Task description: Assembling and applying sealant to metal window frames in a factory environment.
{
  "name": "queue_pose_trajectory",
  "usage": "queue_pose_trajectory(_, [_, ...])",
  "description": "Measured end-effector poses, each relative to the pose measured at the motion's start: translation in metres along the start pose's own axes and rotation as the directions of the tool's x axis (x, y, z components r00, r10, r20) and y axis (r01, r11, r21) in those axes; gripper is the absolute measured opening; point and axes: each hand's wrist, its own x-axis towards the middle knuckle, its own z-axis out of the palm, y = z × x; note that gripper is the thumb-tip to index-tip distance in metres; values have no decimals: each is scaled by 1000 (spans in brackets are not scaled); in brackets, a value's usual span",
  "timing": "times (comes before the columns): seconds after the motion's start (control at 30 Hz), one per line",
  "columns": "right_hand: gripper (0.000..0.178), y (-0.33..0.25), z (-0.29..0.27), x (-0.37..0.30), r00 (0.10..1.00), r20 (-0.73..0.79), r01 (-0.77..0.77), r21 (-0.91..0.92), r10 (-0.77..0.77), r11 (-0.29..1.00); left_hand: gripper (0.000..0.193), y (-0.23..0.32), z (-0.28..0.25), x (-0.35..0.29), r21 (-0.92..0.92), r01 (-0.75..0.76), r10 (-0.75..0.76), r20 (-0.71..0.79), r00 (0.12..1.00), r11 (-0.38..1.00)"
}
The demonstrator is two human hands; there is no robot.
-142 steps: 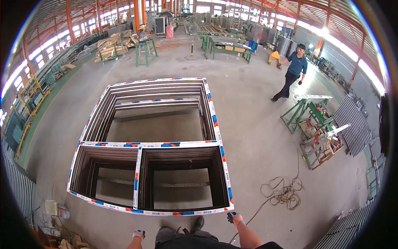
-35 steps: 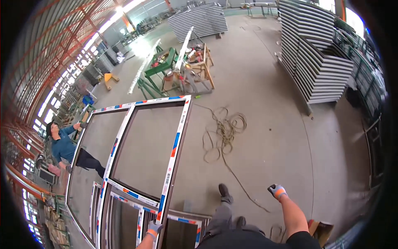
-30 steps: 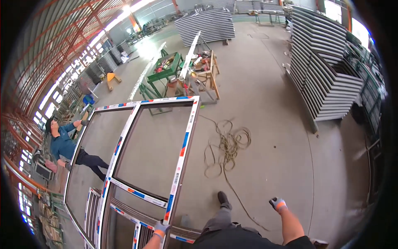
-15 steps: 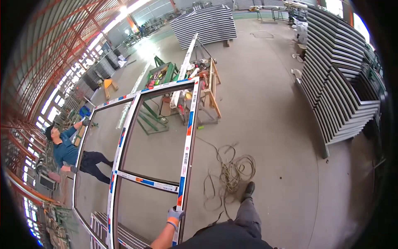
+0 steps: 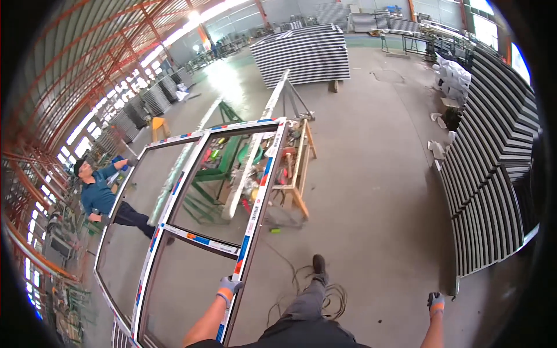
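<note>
Window frame: we have this large, three-opening frame [image 5: 200, 239] before us and to our left, its rails covered in white, blue and red film; the floor shows through its openings.
Left hand: our gloved left hand [image 5: 230, 285] is closed around the frame's right-hand rail, toward its near end.
Right hand: our gloved right hand [image 5: 436, 301] hangs well apart from the frame, to its right, its fingers curled in; whether they hold anything we cannot tell.
Co-worker: we see a person in a blue shirt [image 5: 100, 194] at the frame's far left side, one hand by its upper corner and the other lower along that side.
Work stands: we look partly through the frame at a wooden-legged bench [image 5: 304, 168] with tools and a long white bar [image 5: 277, 95], both beyond it.
Rope: we see loose coils of rope [image 5: 345, 298] on the floor to the right of the frame, partly behind our leg.
Stacks: we have a tall striped stack [image 5: 487, 174] well to the right of the frame and another striped stack [image 5: 304, 55] far beyond it.
</note>
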Motion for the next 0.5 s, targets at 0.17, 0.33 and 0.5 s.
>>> queue_pose_trajectory(0.17, [8,-52,97,85,976,-50,-196,243,214,950,36,81,98,153,199,-137,132,37,990,970])
queue_pose_trajectory(0.33, [13,-94,215,47,804,238,-562,3,545,827,42,193,163,261,185,-77,58,104,993,980])
queue_pose_trajectory(0.5, [68,-199,240,29,777,272,-514,-248,568,821,60,224,216,410,285,-24,9,56,998,958])
